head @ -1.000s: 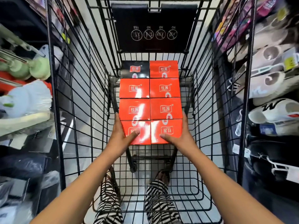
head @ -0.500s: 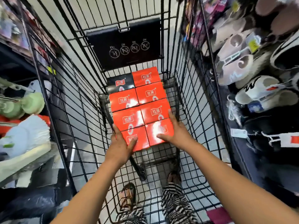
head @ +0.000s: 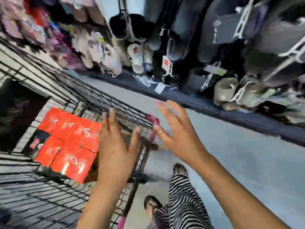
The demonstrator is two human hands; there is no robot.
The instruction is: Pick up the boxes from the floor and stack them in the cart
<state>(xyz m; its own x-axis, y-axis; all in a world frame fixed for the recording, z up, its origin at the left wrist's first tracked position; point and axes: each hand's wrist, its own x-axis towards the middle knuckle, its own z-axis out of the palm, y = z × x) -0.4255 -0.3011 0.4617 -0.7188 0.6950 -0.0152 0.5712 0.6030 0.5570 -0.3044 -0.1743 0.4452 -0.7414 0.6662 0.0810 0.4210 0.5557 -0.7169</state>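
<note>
Grey floor flanks one wire cart of blurred red boxes; left hand and right hand hover spread, empty.

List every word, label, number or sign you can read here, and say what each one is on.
No text can be read; the whole frame is motion-blurred.
On the red boxes in the cart: pale label marks, too blurred to read.
On the red-and-white hanging tag among the shelf goods: print too blurred to read.
On the white tag at the shelf edge: too small to read.
On the yellow-green sticker: too blurred to read.
</note>
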